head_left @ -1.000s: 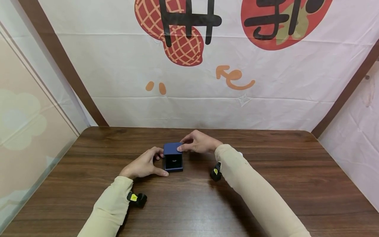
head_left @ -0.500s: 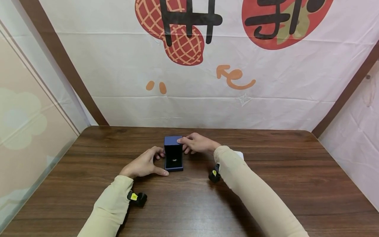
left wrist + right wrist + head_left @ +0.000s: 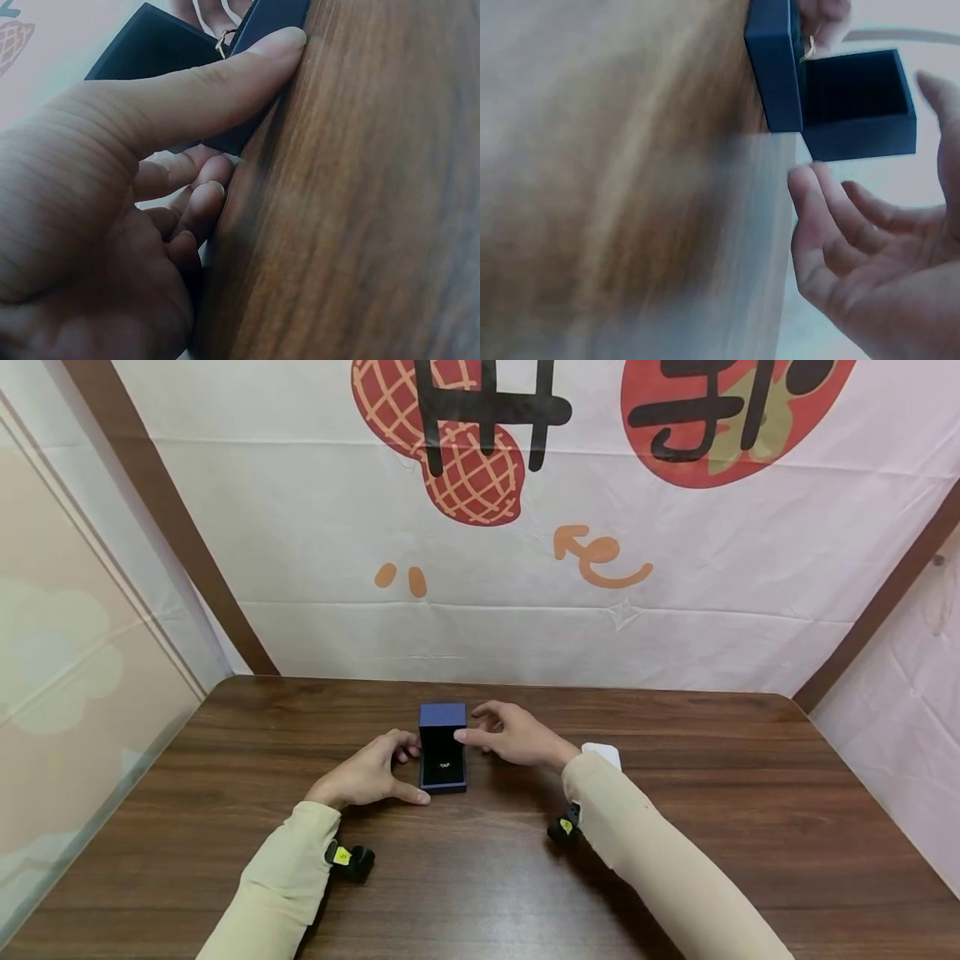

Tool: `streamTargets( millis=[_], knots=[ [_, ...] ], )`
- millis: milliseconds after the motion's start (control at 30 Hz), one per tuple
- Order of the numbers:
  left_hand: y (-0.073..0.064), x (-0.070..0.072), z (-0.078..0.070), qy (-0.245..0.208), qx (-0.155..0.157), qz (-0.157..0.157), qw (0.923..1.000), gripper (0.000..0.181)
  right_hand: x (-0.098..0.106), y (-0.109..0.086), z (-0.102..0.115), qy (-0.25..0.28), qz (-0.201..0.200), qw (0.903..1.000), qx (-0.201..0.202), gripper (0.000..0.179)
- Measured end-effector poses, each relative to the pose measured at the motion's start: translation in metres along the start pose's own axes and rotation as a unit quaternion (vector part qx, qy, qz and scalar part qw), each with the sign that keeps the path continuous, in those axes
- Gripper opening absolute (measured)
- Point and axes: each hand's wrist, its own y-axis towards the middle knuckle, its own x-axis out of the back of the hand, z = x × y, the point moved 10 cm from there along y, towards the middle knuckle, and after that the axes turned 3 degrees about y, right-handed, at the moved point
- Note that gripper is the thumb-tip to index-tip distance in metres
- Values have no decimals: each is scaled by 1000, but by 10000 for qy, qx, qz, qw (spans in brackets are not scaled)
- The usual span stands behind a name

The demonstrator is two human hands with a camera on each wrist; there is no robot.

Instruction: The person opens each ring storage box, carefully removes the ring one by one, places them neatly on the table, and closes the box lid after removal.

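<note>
A navy ring box (image 3: 442,716) stands on the table with its lid raised and its dark inside facing me. A small gold ring (image 3: 809,49) sits in its base. My left hand (image 3: 367,774) steadies the base from the left: in the left wrist view the thumb (image 3: 225,86) lies along the front edge and the other fingers curl at the side. To the right of the box is my right hand (image 3: 513,735), its fingers loosely bent and holding nothing. In the right wrist view, a gap shows between those fingers (image 3: 817,225) and the raised lid (image 3: 866,142).
Partly behind the right sleeve (image 3: 637,827) lies a white object (image 3: 602,755). The brown wooden table (image 3: 465,893) ends at the back against a white printed sheet (image 3: 525,643). Each wrist carries a small black camera, such as the left one (image 3: 360,863).
The box lid has swung up and back from partly raised to upright. My right hand has let go of it and drawn off to the right. My left hand stays on the base.
</note>
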Motion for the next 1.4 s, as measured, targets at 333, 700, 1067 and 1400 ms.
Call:
streamTargets(
  millis=[333, 700, 1067, 1400],
  knots=[
    [0, 0, 1, -84, 54, 5, 9999, 76, -4, -23, 19, -304, -660, 9953, 643, 15],
    [1, 0, 1, -3, 16, 26, 10000, 75, -26, -20, 37, -774, -785, 9895, 932, 9],
    [0, -2, 2, 99, 107, 44, 9999, 75, -32, -17, 37, -958, -850, 9880, 869, 4],
    [0, -2, 0, 55, 106, 45, 9999, 74, -30, -22, 37, -555, -734, 9916, 909, 3]
  ],
)
